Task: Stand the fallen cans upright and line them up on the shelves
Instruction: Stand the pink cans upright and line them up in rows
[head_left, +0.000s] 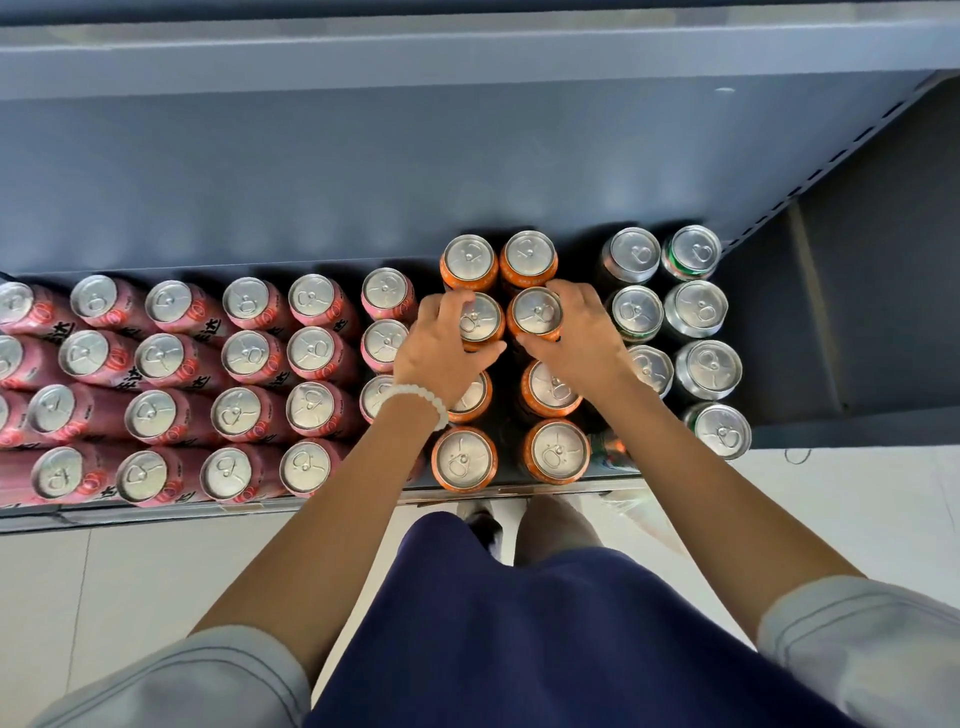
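Left hand: the left hand (441, 348) curls its fingers and thumb around the top of an orange can (480, 319). It holds that can from above.
Right hand: the right hand (576, 332) wraps around the top of another orange can (536, 312), just beside the first one.
Held cans: both stand up straight on the shelf (363, 228), in the second row from the back, side by side.
Other orange cans: two stand behind the held ones (470, 258), and four more stand in front, nearer the edge (464, 458). They make two lines going front to back.
Pink cans: many pink cans (244, 353) stand in rows on the left part of the shelf.
Green and silver cans: these (698, 306) stand in two lines on the right.
Wrist: a white bead bracelet (418, 397) sits on the left wrist.
Floor: pale tiles (156, 571) lie below the shelf edge.
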